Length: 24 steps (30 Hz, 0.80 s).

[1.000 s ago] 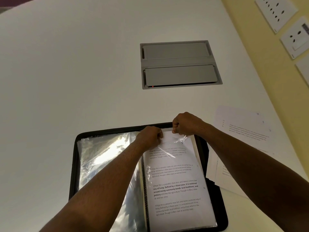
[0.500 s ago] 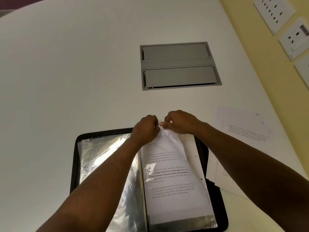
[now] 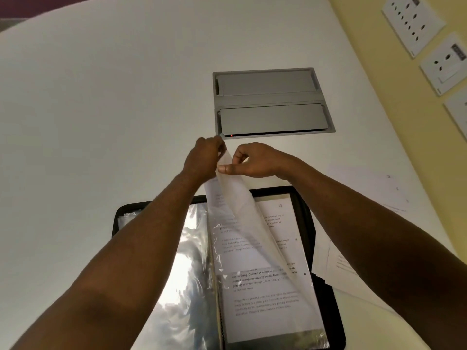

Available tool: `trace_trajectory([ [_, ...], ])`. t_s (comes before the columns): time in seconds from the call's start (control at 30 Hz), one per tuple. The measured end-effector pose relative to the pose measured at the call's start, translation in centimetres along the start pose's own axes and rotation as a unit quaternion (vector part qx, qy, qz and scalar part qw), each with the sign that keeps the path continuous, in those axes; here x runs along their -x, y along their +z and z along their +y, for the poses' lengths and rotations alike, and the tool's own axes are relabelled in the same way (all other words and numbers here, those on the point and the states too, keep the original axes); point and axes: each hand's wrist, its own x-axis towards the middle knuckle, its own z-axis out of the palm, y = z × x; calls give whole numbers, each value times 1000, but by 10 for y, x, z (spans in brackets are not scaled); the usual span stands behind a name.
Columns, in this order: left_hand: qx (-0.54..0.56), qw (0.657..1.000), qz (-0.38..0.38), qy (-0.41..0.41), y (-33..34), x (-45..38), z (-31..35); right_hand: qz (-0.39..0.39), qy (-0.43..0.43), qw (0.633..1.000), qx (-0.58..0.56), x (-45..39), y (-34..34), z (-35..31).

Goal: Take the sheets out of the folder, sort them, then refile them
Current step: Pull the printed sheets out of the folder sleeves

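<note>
A black zip folder (image 3: 115, 223) lies open on the white table, close to me. Its left page is a stack of shiny plastic sleeves (image 3: 187, 286). From the right-hand sleeve a printed sheet (image 3: 235, 198) rises past the folder's far edge, curled lengthwise. My left hand (image 3: 204, 160) pinches the sheet's top left edge. My right hand (image 3: 255, 160) pinches it from the right, thumb on the paper. The sheet's lower part lies inside the sleeve. Behind it shows another printed sheet (image 3: 274, 215).
Loose printed sheets (image 3: 366, 188) lie on the table right of the folder, some tucked under its edge. A grey cable hatch (image 3: 273, 102) is set into the table just beyond my hands. Wall sockets (image 3: 414, 24) are on the yellow wall at right.
Both hands have moved away from me past the folder's far edge, drawing the sheet up out of the sleeve. The sheet has curled and the sleeve's bottom strip now shows bare.
</note>
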Motion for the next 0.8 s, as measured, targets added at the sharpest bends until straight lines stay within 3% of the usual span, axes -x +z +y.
trace_trajectory([
  [0.13, 9, 999, 42, -26, -24, -19, 0, 19, -1, 992, -125, 10, 4, -2],
  [0.3, 12, 994, 98, -40, -50, -44, 5, 138, -11, 990, -36, 16, 32, 3],
  [0.5, 1, 992, 115, -53, -73, -54, 19, 178, -19, 984, -21, 23, 47, 4],
  [0.67, 59, 981, 165, -82, -74, -49, 33, 368, -11, 929, 13, 26, 43, 9],
  [0.8, 89, 958, 270, -43, -59, -32, 26, 430, -2, 899, -81, 21, 3, 15],
])
